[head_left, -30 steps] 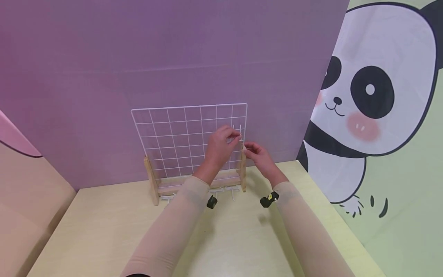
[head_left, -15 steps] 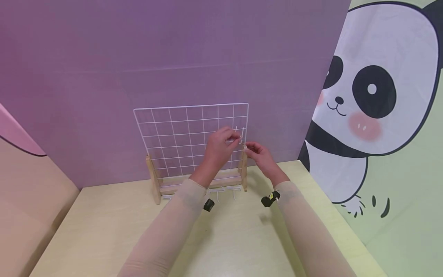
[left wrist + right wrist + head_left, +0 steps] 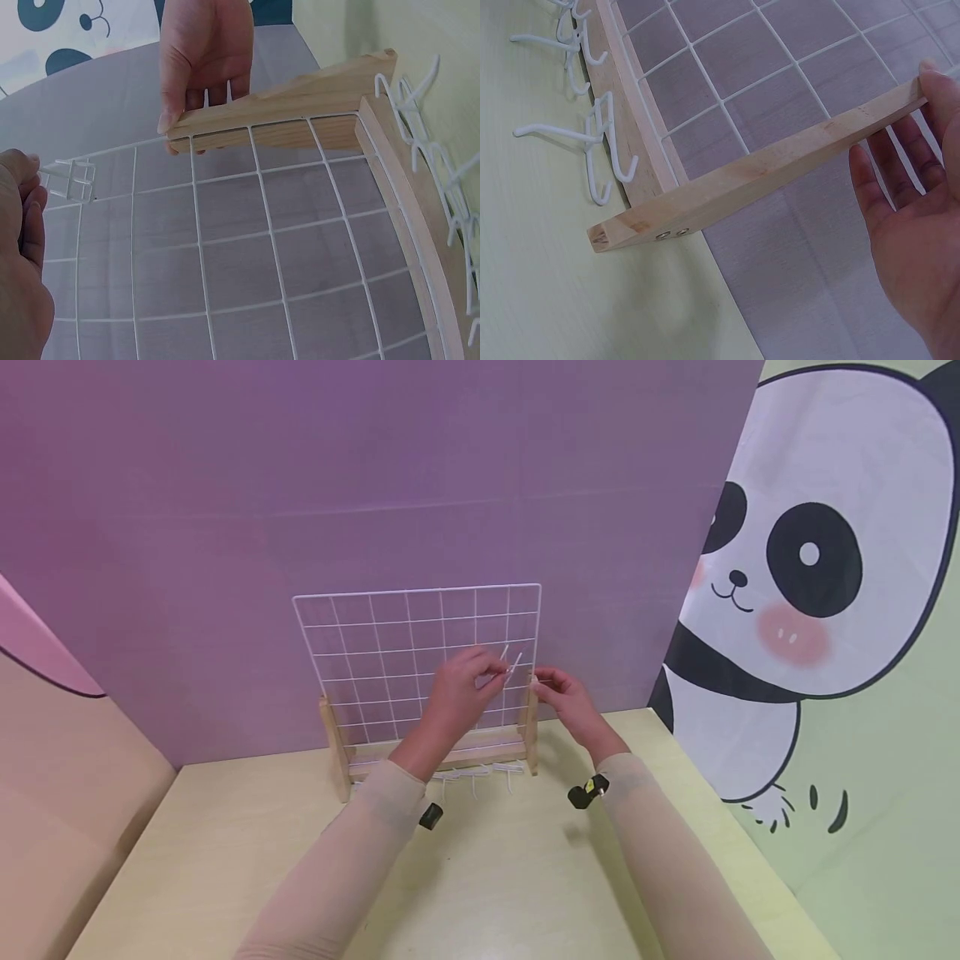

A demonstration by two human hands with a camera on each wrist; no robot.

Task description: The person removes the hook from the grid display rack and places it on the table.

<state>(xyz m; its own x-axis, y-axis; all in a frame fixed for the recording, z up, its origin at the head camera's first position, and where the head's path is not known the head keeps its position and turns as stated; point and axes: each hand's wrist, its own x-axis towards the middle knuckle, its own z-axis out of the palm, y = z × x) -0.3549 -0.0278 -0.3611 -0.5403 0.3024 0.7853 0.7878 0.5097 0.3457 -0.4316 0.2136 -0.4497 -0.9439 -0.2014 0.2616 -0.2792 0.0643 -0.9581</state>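
A white wire grid panel point(image 3: 416, 592) stands upright in a wooden stand. My left hand point(image 3: 459, 687) pinches a white wire hook point(image 3: 71, 181) by its end, in front of the panel's upper right part. The hook's two prongs tilt up to the right in the head view. Whether the hook touches the panel's wires, I cannot tell. At the stand's right side, my right hand point(image 3: 567, 700) grips the top of the wooden upright point(image 3: 772, 165), thumb on its near edge and fingers behind.
Several white wire hooks point(image 3: 472, 773) lie along the foot of the stand on the pale wooden table point(image 3: 480, 877). A purple wall covering point(image 3: 450, 468) rises close behind the panel. To the right is a wall with a panda picture point(image 3: 810, 543).
My left hand has drawn left and slightly down, away from the panel's right edge. The hook in it has gone from near upright to tilted. My right hand stays at the upright.
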